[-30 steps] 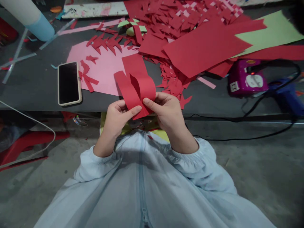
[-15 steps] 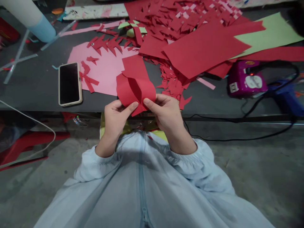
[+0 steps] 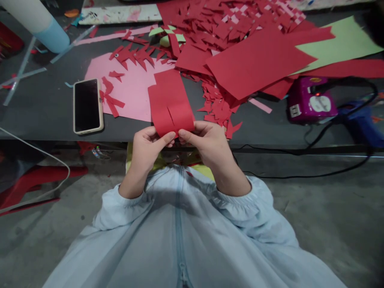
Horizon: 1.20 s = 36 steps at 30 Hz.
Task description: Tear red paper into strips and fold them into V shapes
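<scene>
Between my two hands is a red paper sheet [image 3: 172, 96] with a short slit running up from near its close edge. My left hand [image 3: 148, 146] pinches its near left corner, thumb on top and fingers beneath. At the near right corner my right hand [image 3: 207, 142] grips it the same way. The sheet's far part lies over a pink paper sheet [image 3: 132, 96] on the table. Red cut paper shapes [image 3: 132, 56], one with a small eye, rest on the pink sheet.
A phone [image 3: 87, 106] lies left of the pink paper. Red paper scraps [image 3: 220, 106] and larger red sheets [image 3: 258, 60] are heaped beyond my right hand. At the right are a purple box [image 3: 310, 100] with a black cable and a blue glue gun [image 3: 360, 124].
The red sheet was bent, its slit gaping wide with a pointed flap toward me. Now it lies flatter and the slit is nearly closed. Both hands keep their pinch.
</scene>
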Each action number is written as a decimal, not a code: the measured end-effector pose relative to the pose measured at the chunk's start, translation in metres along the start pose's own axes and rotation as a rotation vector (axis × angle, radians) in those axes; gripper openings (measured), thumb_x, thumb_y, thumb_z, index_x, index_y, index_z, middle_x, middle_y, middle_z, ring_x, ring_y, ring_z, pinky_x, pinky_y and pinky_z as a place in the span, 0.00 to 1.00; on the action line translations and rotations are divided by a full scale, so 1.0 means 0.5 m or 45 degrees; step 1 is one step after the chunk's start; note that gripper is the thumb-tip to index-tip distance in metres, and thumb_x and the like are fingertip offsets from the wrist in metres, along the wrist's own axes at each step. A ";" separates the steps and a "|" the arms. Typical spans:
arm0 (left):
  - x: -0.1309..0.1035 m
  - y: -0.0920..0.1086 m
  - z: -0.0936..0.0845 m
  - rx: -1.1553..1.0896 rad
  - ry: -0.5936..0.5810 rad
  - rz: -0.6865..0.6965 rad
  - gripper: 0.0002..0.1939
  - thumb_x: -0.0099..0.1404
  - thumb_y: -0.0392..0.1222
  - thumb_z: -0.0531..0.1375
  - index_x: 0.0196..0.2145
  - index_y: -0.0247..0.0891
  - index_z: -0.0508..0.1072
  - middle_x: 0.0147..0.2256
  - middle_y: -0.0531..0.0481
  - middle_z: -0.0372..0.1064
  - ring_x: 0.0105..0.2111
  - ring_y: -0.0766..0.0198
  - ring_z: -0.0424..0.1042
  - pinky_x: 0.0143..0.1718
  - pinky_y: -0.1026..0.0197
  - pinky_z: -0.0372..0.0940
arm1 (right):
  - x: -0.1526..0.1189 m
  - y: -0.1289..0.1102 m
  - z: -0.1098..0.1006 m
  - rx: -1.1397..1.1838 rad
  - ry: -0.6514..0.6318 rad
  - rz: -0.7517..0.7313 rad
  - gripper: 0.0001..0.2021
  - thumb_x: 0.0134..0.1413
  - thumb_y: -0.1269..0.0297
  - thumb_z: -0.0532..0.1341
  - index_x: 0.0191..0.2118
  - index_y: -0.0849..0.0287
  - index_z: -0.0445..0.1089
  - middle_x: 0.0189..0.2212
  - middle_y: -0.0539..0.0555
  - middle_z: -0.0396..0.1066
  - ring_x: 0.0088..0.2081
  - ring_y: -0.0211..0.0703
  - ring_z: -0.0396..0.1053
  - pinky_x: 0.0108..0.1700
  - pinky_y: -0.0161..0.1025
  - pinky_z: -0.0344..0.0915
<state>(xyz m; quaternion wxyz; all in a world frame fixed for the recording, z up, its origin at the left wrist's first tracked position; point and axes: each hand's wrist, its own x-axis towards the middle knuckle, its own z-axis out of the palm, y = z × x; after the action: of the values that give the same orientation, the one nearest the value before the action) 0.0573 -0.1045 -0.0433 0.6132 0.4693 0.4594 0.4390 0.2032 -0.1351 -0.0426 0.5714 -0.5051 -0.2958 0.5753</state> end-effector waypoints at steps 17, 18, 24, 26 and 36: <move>0.001 -0.025 0.035 -0.175 0.242 0.137 0.17 0.48 0.52 0.74 0.28 0.37 0.78 0.24 0.55 0.76 0.23 0.70 0.74 0.30 0.66 0.72 | 0.006 -0.002 0.003 -0.054 0.154 -0.234 0.15 0.37 0.50 0.74 0.27 0.55 0.77 0.25 0.48 0.75 0.28 0.40 0.72 0.36 0.40 0.73; 0.001 -0.024 0.034 -0.176 0.258 0.125 0.18 0.47 0.52 0.74 0.28 0.37 0.78 0.24 0.55 0.76 0.23 0.70 0.75 0.30 0.66 0.73 | 0.008 -0.007 -0.001 -0.084 0.146 -0.242 0.15 0.37 0.50 0.74 0.27 0.55 0.76 0.24 0.48 0.75 0.28 0.40 0.72 0.35 0.40 0.72; -0.011 -0.012 0.025 -0.222 0.172 -0.046 0.19 0.48 0.55 0.73 0.27 0.36 0.77 0.24 0.52 0.76 0.25 0.66 0.77 0.31 0.63 0.75 | 0.026 -0.038 -0.059 -0.427 0.050 -0.240 0.09 0.41 0.59 0.73 0.28 0.57 0.77 0.21 0.49 0.74 0.22 0.38 0.69 0.28 0.38 0.68; -0.021 -0.010 0.023 -0.251 0.107 -0.117 0.19 0.50 0.55 0.72 0.26 0.35 0.77 0.23 0.50 0.76 0.24 0.66 0.77 0.29 0.65 0.74 | 0.034 -0.043 -0.089 -0.563 0.096 -0.263 0.11 0.42 0.62 0.72 0.35 0.56 0.78 0.20 0.48 0.74 0.21 0.39 0.69 0.27 0.38 0.66; -0.052 -0.033 0.045 -0.357 -0.207 -0.444 0.22 0.56 0.59 0.67 0.30 0.34 0.79 0.32 0.42 0.80 0.27 0.65 0.77 0.31 0.64 0.73 | 0.017 -0.098 -0.163 -1.382 0.425 -0.450 0.13 0.47 0.63 0.71 0.41 0.55 0.76 0.24 0.51 0.71 0.27 0.42 0.67 0.34 0.41 0.60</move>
<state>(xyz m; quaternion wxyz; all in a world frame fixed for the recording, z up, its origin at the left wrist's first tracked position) 0.0759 -0.1365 -0.0522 0.7739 0.3271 0.4169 0.3468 0.2972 -0.1379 -0.0252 0.3573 -0.7518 -0.5332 0.1508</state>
